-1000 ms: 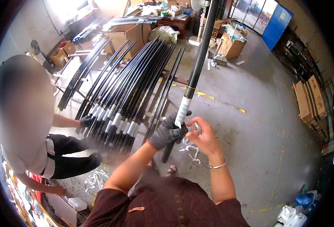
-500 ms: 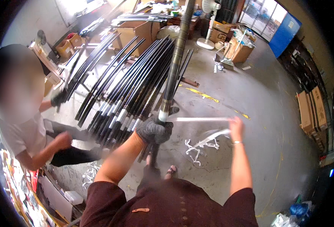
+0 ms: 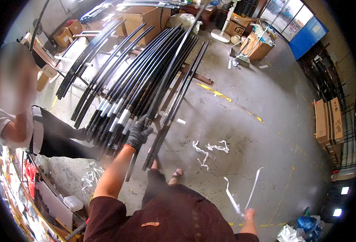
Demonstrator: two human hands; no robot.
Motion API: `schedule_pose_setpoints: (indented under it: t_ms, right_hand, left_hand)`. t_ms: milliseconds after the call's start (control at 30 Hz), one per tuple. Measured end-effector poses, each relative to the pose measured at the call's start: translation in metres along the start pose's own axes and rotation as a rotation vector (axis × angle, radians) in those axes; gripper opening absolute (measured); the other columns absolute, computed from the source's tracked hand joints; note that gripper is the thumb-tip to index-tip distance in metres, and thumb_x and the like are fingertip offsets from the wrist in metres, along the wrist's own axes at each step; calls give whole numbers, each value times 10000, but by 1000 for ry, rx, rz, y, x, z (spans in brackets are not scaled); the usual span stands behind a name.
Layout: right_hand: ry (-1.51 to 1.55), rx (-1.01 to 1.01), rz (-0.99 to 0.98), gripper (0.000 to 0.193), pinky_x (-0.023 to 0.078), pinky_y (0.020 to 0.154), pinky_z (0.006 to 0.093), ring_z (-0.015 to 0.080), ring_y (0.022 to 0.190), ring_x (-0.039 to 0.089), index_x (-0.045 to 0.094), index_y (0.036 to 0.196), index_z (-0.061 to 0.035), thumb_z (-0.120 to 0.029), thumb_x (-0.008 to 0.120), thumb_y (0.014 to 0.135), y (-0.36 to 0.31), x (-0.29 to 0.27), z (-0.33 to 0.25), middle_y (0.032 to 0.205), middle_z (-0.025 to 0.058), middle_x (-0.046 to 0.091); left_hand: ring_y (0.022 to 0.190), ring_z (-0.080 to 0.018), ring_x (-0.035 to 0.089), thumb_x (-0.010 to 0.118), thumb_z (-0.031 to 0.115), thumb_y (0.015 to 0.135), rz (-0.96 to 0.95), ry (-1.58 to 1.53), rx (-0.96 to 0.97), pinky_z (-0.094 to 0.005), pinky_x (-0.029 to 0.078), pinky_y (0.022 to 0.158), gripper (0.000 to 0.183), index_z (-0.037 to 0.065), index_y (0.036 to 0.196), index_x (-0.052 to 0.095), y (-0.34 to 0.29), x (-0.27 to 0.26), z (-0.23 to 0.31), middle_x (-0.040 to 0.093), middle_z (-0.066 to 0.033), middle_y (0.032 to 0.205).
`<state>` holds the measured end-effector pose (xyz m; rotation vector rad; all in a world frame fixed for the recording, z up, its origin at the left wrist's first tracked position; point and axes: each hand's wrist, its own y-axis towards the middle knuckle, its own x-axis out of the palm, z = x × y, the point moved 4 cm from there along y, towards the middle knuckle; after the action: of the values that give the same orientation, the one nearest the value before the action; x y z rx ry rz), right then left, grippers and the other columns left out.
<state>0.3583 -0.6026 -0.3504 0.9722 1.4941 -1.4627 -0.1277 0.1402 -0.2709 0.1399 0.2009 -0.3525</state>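
My left hand [image 3: 137, 136], in a dark grey glove with an orange cuff, is closed round a long black pole [image 3: 164, 82]. The pole lies slanted along the right side of a row of similar poles; part of it is hidden by the glove. Several of the row's black poles [image 3: 121, 90] have whitish bands near their close ends. My bare right hand [image 3: 249, 212] is low on the right, pinching a thin white strip [image 3: 255, 185] that trails upward in two lengths. Two separate black poles [image 3: 174, 113] rest just right of my left hand.
A co-worker [image 3: 12, 101] in a white shirt stands at the left beside the poles. Crumpled white strips [image 3: 216, 148] lie on the grey floor. Cardboard boxes [image 3: 329, 121] lean at the right, and blue and white bags [image 3: 307, 226] sit low right. A fan base [image 3: 220, 35] stands at the back.
The pole has tilted from raised in front of me down onto the row, and my left hand has moved left with it. The strip has come off the pole; my right hand has dropped towards me.
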Motion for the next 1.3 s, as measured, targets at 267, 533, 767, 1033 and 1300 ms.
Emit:
schedule_pose_setpoints:
  t_ms: [267,533,767,1033,1300]
  right_hand:
    - [-38,38,-206,374,513,772,433,372,851,659,632,985,65,-176,734,717,-122,-6,-3,904,238,670]
    - [24,76,-100,318,503,593,385,250,650,639,638,926,85,-114,709,689,-134,-53,-7,760,190,651]
    - [12,27,-358,347,484,587,383,203,618,574,630,867,96,-165,706,650,-172,-66,-82,725,150,643]
    - [92,4,-392,232,439,460,339,167,511,552,594,811,43,-83,722,665,-175,-74,-117,646,76,602]
    - [80,-26,-386,227,458,441,333,169,522,568,604,837,46,-86,722,695,-158,-61,-128,668,81,614]
  left_hand:
    - [901,-319,642,652,129,826,-56,506,-166,-411,491,794,566,155,1366,483,-19,53,-86,651,-182,1059]
    - [917,-424,609,587,217,859,-193,630,-275,-502,483,778,594,170,1416,387,-24,110,-105,586,-230,1144]
    - [903,-339,590,573,197,861,-158,964,-239,-456,500,739,589,146,1419,392,-35,160,-109,579,-188,1070]
    - [1179,-356,489,647,241,786,-37,1031,-341,-476,388,983,678,102,1409,419,-19,148,-106,507,-182,1303]
    - [1348,-392,345,769,382,700,-208,1153,-604,-547,293,1061,1027,195,1519,177,-21,129,-86,303,-174,1503]
